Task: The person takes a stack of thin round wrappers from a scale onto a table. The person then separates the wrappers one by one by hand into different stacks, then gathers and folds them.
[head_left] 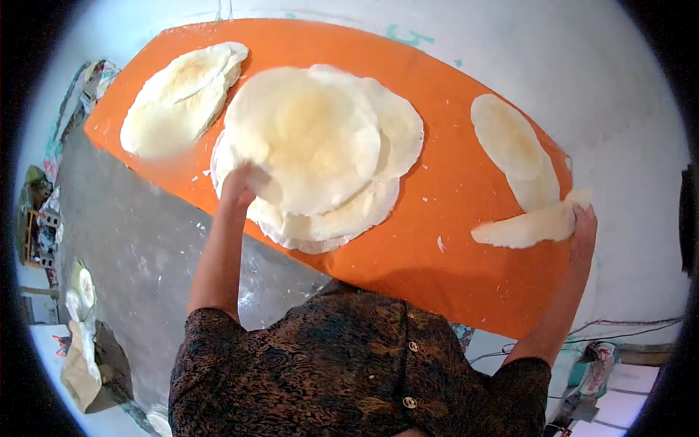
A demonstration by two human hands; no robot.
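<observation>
At centre frame the left hand (239,183) grips the near-left edge of the top flatbread (306,131) on a stack of flatbreads (342,218) on the orange board (437,204). At right, the right hand (582,226) pinches the end of a folded flatbread (524,229) below two overlapping ones (510,138). Another pair (178,98) lies at upper left.

On the orange bench (451,189), the left hand (239,186) grips the edge of a big stack of flatbreads (313,146); the right hand (584,226) holds a folded flatbread (524,229) beside two more flatbreads (510,138)
</observation>
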